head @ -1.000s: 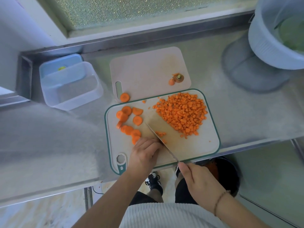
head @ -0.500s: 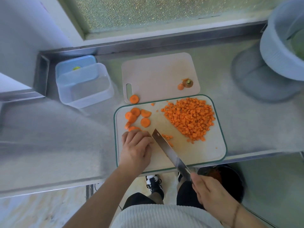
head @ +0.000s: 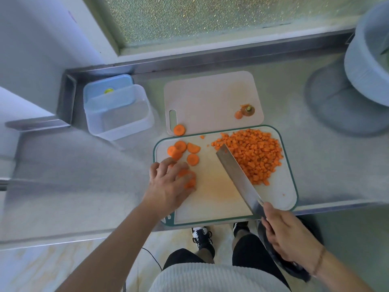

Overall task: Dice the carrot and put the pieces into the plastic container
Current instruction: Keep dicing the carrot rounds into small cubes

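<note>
A green-rimmed cutting board [head: 282,199] lies at the counter's front edge. A heap of diced carrot [head: 254,152] covers its right half. Several round carrot slices [head: 181,149] lie at its upper left. My left hand [head: 170,184] rests flat on more slices near the board's left edge, fingers around them. My right hand [head: 288,234] grips the handle of a knife [head: 235,173], whose blade lies against the left side of the diced heap. The clear plastic container [head: 120,116] stands empty to the left of the boards.
A second pale cutting board [head: 210,100] lies behind, with a carrot top [head: 248,110] and a stray slice [head: 179,130] on it. A blue lid [head: 107,91] sits behind the container. A large pale bowl [head: 366,62] stands at the far right. The counter's raised rim runs along the back.
The knife has swung from beside my left hand to the right, pushing the few freshly cut bits into the diced heap. My left hand has shifted up onto the slices.
</note>
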Tool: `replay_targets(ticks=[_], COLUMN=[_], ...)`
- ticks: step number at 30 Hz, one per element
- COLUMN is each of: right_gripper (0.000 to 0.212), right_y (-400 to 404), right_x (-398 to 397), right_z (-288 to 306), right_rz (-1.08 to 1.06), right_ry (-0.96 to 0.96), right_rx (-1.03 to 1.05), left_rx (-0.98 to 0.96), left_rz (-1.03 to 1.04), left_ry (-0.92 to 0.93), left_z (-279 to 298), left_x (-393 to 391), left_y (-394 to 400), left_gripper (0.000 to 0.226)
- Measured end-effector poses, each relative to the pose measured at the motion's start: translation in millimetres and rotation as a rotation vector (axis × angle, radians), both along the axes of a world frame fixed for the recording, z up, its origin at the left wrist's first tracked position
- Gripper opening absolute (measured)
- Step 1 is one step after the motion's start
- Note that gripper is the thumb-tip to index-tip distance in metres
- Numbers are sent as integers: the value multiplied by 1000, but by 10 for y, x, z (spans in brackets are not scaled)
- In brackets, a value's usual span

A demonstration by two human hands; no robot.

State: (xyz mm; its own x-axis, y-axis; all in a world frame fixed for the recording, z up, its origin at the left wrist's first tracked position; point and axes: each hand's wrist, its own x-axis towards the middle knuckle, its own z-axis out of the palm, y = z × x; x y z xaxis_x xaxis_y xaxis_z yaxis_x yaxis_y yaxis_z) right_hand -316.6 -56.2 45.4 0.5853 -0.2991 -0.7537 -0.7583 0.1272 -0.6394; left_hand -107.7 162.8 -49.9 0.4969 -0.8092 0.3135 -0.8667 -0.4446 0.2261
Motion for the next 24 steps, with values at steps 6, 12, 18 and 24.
replay_targets(ticks=[6,12,18,24], right_gripper=[49,42,43,71], right_y=[35,45,43,45], right_x=[-48,-91,-137,-256], right_z=[35,43,-13,-219], right_rz=[103,211,271,295], right_ry=[-15,-87,-105,-144], right_rx=[-98,-300,-427,-495], left_rx=[-80,-276,-189,-227], left_rz=[-97,-3,25,-68], left_ry=[-127,245,230,228], left_z=[-37,104,-82,-119], left_x=[18,-466,-625,-593], left_y=[39,-428,-725,-606], left_gripper=[19,16,19,17])
